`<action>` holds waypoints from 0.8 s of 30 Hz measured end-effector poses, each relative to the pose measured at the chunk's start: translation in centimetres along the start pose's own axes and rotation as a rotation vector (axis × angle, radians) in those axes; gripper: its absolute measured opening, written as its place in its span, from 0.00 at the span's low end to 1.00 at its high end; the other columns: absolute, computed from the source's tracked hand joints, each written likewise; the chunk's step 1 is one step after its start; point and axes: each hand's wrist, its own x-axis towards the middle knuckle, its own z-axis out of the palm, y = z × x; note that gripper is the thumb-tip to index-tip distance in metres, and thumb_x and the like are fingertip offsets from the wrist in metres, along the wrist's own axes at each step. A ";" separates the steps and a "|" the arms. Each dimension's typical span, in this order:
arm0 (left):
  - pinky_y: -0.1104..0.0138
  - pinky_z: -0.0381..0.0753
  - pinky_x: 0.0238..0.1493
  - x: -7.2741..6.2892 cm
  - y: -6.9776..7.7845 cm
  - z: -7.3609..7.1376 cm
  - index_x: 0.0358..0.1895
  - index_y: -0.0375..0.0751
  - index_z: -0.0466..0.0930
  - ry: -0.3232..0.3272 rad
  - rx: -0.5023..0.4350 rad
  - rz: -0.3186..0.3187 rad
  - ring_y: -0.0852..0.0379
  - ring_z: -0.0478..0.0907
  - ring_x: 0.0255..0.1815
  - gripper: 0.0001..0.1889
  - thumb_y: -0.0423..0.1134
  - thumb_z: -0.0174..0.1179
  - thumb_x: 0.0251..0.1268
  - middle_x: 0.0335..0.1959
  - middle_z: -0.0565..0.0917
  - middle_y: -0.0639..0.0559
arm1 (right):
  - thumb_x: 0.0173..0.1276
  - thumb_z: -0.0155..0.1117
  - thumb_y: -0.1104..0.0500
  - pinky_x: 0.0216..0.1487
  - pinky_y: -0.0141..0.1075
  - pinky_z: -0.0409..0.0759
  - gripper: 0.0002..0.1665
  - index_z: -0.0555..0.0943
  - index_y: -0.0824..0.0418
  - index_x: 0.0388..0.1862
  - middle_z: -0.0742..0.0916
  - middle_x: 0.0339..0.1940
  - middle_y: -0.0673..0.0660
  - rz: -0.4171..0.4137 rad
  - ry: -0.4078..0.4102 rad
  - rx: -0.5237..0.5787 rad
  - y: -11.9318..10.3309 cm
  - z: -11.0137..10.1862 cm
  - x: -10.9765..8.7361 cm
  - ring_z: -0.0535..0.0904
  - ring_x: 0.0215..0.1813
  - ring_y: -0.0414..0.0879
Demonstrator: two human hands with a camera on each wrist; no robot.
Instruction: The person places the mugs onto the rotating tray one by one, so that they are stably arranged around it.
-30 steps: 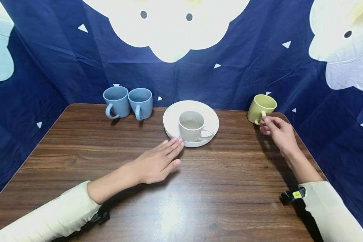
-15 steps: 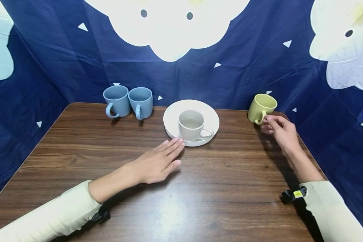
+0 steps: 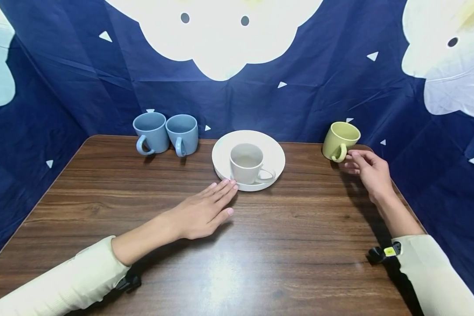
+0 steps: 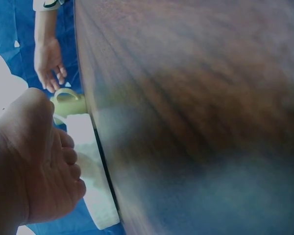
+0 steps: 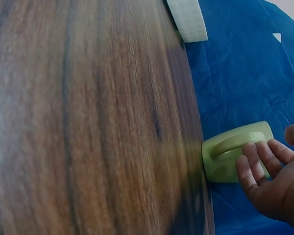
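Observation:
At the far right of the table a green mug point(image 3: 341, 141) stands upright with its handle toward me. My right hand point(image 3: 369, 173) is just to the right of that handle, its fingers loosely bent and nothing in them. The right wrist view has the fingertips point(image 5: 253, 161) overlapping the green mug. My left hand point(image 3: 201, 213) lies flat with straight fingers, the tips right at the front rim of a white dish point(image 3: 274, 151). In this dish sits a pale grey cup point(image 3: 245, 169), its handle pointing right.
Two blue mugs point(image 3: 152, 131) stand side by side at the back left, handles toward the front. A dark blue cloth point(image 3: 312, 101) with white cloud shapes rises behind and beside the wooden table point(image 3: 292, 254).
My right hand has let go of the green mug's handle and shifted slightly right, away from it. My left hand stays at the dish's rim.

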 end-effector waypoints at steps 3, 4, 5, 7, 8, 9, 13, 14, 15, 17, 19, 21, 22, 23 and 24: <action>0.45 0.49 0.97 0.1 -0.1 0.0 0.92 0.35 0.53 -0.006 0.000 -0.002 0.42 0.46 0.98 0.36 0.55 0.38 0.97 0.96 0.50 0.40 | 0.90 0.61 0.59 0.40 0.24 0.91 0.06 0.85 0.58 0.53 0.96 0.38 0.38 0.008 -0.004 0.008 0.1 -0.2 0.0 0.93 0.36 0.33; 0.45 0.49 0.97 0.1 -0.1 0.0 0.93 0.35 0.53 -0.009 -0.002 -0.004 0.42 0.46 0.98 0.36 0.55 0.37 0.97 0.96 0.50 0.40 | 0.90 0.61 0.59 0.40 0.24 0.91 0.06 0.85 0.58 0.53 0.96 0.38 0.38 0.011 -0.009 0.009 0.2 -0.2 0.1 0.93 0.36 0.32; 0.44 0.49 0.97 0.1 -0.1 0.0 0.93 0.36 0.53 -0.014 -0.003 -0.006 0.42 0.45 0.98 0.36 0.56 0.37 0.97 0.96 0.50 0.40 | 0.91 0.61 0.59 0.40 0.24 0.91 0.06 0.85 0.57 0.53 0.96 0.38 0.38 0.016 -0.015 0.015 0.3 -0.3 0.1 0.94 0.36 0.32; 0.44 0.49 0.98 0.1 -0.2 0.0 0.93 0.36 0.52 -0.022 -0.005 -0.011 0.42 0.45 0.98 0.36 0.56 0.36 0.97 0.96 0.50 0.40 | 0.91 0.61 0.58 0.40 0.24 0.91 0.06 0.84 0.57 0.53 0.97 0.39 0.38 0.026 -0.031 0.029 0.5 -0.4 0.1 0.94 0.36 0.32; 0.44 0.49 0.98 0.1 -0.2 -0.1 0.93 0.36 0.52 -0.026 -0.005 -0.013 0.43 0.44 0.98 0.36 0.56 0.36 0.97 0.96 0.50 0.41 | 0.91 0.61 0.58 0.40 0.24 0.91 0.06 0.84 0.57 0.53 0.97 0.39 0.38 0.031 -0.041 0.035 0.5 -0.4 0.1 0.94 0.36 0.32; 0.44 0.48 0.98 0.1 -0.2 -0.2 0.93 0.36 0.52 -0.029 -0.005 -0.015 0.43 0.44 0.98 0.36 0.56 0.36 0.97 0.96 0.50 0.41 | 0.91 0.61 0.58 0.40 0.24 0.91 0.06 0.84 0.57 0.54 0.97 0.40 0.38 0.038 -0.051 0.044 0.6 -0.4 0.1 0.94 0.37 0.32; 0.44 0.49 0.98 0.0 -0.2 -0.2 0.93 0.36 0.53 -0.030 -0.001 -0.019 0.43 0.44 0.98 0.36 0.56 0.37 0.97 0.96 0.50 0.41 | 0.91 0.61 0.57 0.41 0.25 0.92 0.07 0.82 0.58 0.56 0.97 0.42 0.38 0.059 -0.074 0.053 0.8 -0.4 0.2 0.94 0.39 0.33; 0.44 0.49 0.98 0.0 -0.2 -0.2 0.93 0.36 0.53 -0.029 -0.001 -0.019 0.42 0.45 0.98 0.36 0.56 0.37 0.97 0.96 0.51 0.41 | 0.91 0.60 0.57 0.41 0.25 0.92 0.07 0.82 0.58 0.56 0.97 0.42 0.38 0.065 -0.078 0.058 0.8 -0.4 0.2 0.94 0.39 0.33; 0.44 0.49 0.98 0.0 -0.2 -0.2 0.93 0.36 0.53 -0.030 0.000 -0.020 0.42 0.45 0.98 0.36 0.56 0.37 0.97 0.96 0.51 0.41 | 0.92 0.60 0.57 0.42 0.26 0.92 0.07 0.82 0.58 0.57 0.97 0.43 0.38 0.073 -0.082 0.064 0.9 -0.4 0.3 0.94 0.40 0.33; 0.44 0.49 0.98 0.0 -0.2 -0.3 0.93 0.36 0.53 -0.030 0.001 -0.021 0.42 0.45 0.98 0.36 0.56 0.37 0.97 0.96 0.51 0.41 | 0.92 0.59 0.57 0.43 0.26 0.92 0.07 0.81 0.58 0.58 0.97 0.44 0.39 0.088 -0.092 0.087 0.9 -0.4 0.4 0.95 0.40 0.34; 0.44 0.48 0.98 0.0 -0.2 -0.3 0.93 0.36 0.53 -0.033 0.003 -0.021 0.43 0.44 0.98 0.36 0.56 0.37 0.97 0.96 0.50 0.41 | 0.92 0.58 0.57 0.44 0.27 0.93 0.07 0.82 0.57 0.58 0.97 0.45 0.40 0.106 -0.109 0.125 0.9 -0.4 0.5 0.95 0.41 0.35; 0.45 0.48 0.98 0.0 -0.1 -0.4 0.93 0.36 0.52 -0.034 0.005 -0.021 0.43 0.44 0.98 0.36 0.56 0.37 0.97 0.96 0.50 0.41 | 0.93 0.58 0.57 0.45 0.29 0.93 0.08 0.83 0.55 0.58 0.97 0.47 0.42 0.121 -0.133 0.172 1.0 -0.4 0.6 0.95 0.42 0.36; 0.44 0.48 0.98 0.0 -0.1 -0.4 0.93 0.36 0.52 -0.033 0.005 -0.021 0.43 0.44 0.98 0.36 0.56 0.37 0.97 0.96 0.50 0.41 | 0.93 0.58 0.57 0.46 0.29 0.94 0.08 0.84 0.55 0.57 0.97 0.47 0.43 0.126 -0.146 0.195 1.0 -0.5 0.6 0.95 0.43 0.37; 0.45 0.48 0.98 0.0 -0.1 -0.4 0.93 0.36 0.52 -0.033 0.006 -0.021 0.43 0.44 0.98 0.36 0.56 0.37 0.97 0.96 0.50 0.41 | 0.93 0.58 0.57 0.46 0.30 0.94 0.09 0.85 0.54 0.57 0.97 0.48 0.45 0.132 -0.160 0.220 1.0 -0.5 0.6 0.95 0.43 0.38; 0.45 0.48 0.98 0.0 -0.1 -0.4 0.93 0.36 0.52 -0.033 0.007 -0.021 0.43 0.44 0.98 0.37 0.56 0.37 0.97 0.96 0.50 0.41 | 0.93 0.58 0.56 0.47 0.30 0.94 0.09 0.86 0.54 0.56 0.97 0.48 0.45 0.138 -0.175 0.244 1.0 -0.5 0.7 0.95 0.44 0.38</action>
